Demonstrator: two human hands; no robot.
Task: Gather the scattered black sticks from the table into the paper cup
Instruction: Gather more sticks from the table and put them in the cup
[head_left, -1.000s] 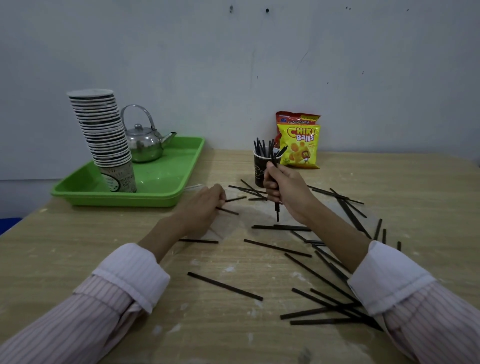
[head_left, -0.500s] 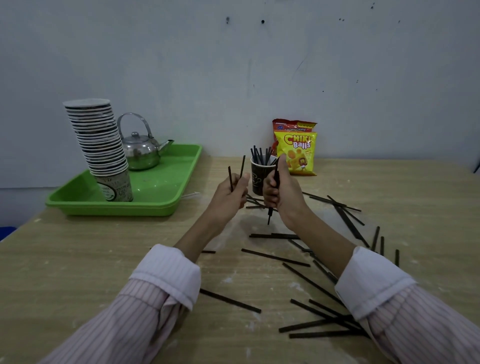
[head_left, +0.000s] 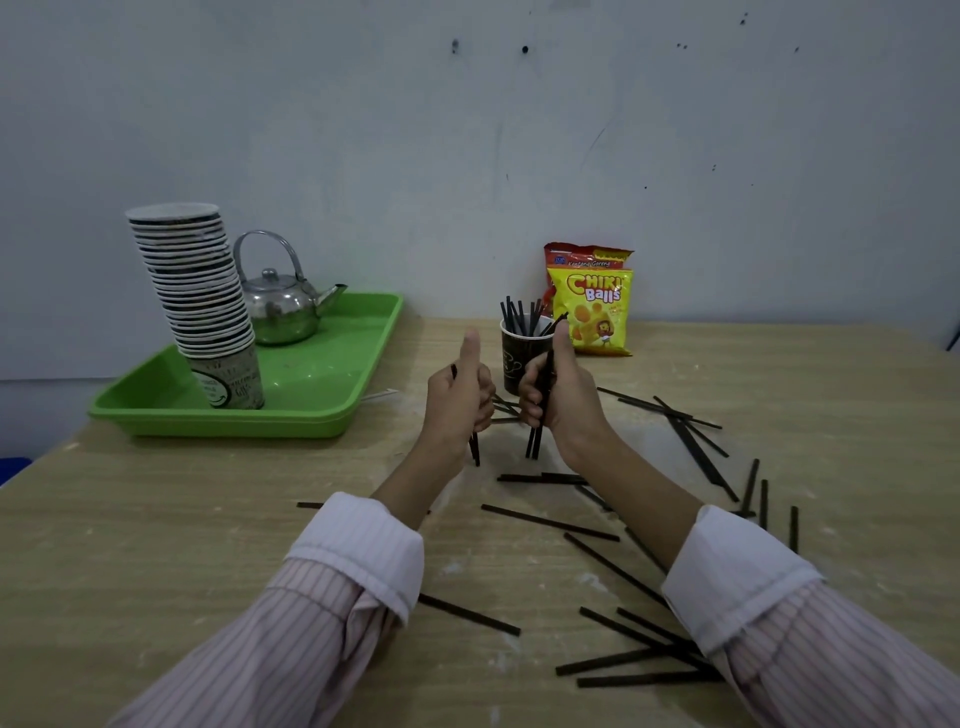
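Note:
A dark paper cup (head_left: 514, 364) stands at mid-table with several black sticks upright in it. My left hand (head_left: 460, 395) grips black sticks (head_left: 474, 449) upright in a fist, thumb raised, just left of the cup. My right hand (head_left: 558, 395) holds a small bundle of black sticks (head_left: 535, 441) upright right in front of the cup. Both bundles' lower ends hang just above the wooden table (head_left: 156, 519). Several more loose sticks (head_left: 550, 522) lie scattered across the table's middle and right.
A green tray (head_left: 337, 374) at the back left carries a tall stack of paper cups (head_left: 200, 296) and a steel kettle (head_left: 280, 306). A yellow snack bag (head_left: 595, 312) leans against the wall behind the cup.
My left hand lifted sticks off the table and turned them upright, their ends now pointing down. Both hands have come close together in front of the cup.

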